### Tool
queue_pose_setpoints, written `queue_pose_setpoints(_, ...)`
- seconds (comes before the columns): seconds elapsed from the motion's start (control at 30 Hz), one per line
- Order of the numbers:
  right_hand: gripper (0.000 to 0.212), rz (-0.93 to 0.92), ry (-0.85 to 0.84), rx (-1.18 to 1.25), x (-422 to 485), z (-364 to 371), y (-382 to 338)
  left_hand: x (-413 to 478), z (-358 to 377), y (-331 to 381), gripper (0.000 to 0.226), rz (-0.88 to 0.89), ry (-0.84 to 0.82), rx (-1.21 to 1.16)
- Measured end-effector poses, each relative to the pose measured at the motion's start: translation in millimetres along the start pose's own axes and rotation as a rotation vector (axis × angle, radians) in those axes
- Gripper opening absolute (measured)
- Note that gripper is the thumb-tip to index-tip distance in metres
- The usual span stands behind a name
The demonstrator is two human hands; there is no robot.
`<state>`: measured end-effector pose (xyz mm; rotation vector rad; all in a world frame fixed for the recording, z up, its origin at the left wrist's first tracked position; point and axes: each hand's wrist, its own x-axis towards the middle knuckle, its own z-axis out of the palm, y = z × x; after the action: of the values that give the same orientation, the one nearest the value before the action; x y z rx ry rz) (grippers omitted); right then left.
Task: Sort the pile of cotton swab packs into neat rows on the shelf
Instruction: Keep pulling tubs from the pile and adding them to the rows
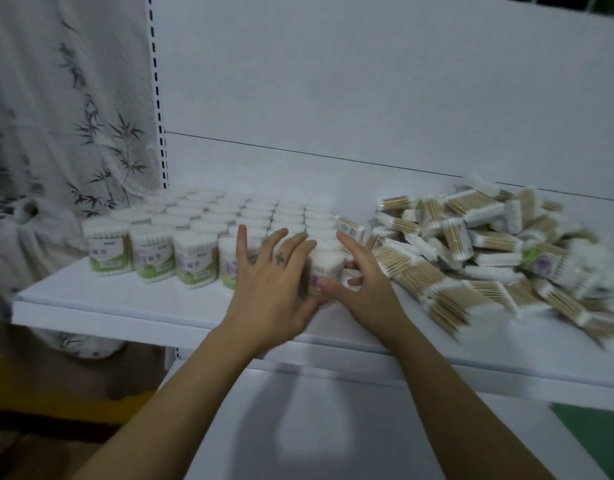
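The white shelf (pixel 125 299) has a bare strip along its front edge. Upright rows (pixel 208 230) fill its left, a loose pile (pixel 489 251) its right. Between them one pack (pixel 328 268) stands; the left hand (pixel 274 282) presses it with straight fingers, and the right hand (pixel 364 289) curls thumb and fingers round it.

White back panel (pixel 367 81) rising beyond fingers (pixel 274 242), thin dark seam (pixel 298 150) running across it above them. Slotted upright (pixel 156 98) standing up-left of fingers, edging panel. Pale curtain (pixel 73 116) with ink bamboo print hanging far left of fingers, bunching low. White shelf (pixel 125 303) stretching beneath fingers. Lower shelf (pixel 333 427) lying below fingers, catching soft shadows. Brownish floor (pixel 39 393) showing down-left, green patch (pixel 589 438) down-right. Light falling dim, bluish.
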<state>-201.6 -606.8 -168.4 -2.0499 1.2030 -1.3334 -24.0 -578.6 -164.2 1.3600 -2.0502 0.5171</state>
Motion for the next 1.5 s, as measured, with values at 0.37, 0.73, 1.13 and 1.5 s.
queue_pose_setpoints(0.37,0.054,0.113,-0.016,-0.225,0,-50,-24,44,-27,7,0.066,-0.001,-0.086,-0.158)
queue_pose_setpoints(0.73,0.023,0.121,-0.305,-0.766,89,-79,-20,118,-7,21,0.048,-0.1,-0.298,-0.066)
queue_pose_setpoints(1.13,0.044,-0.04,-0.559,-1.291,147,-54,28,149,7,45,0.044,-0.223,-0.378,0.034)
queue_pose_setpoints(1.5,0.04,0.037,0.212,-0.46,140,-207,1,192,11,94,0.041,-0.229,-0.218,-0.008)
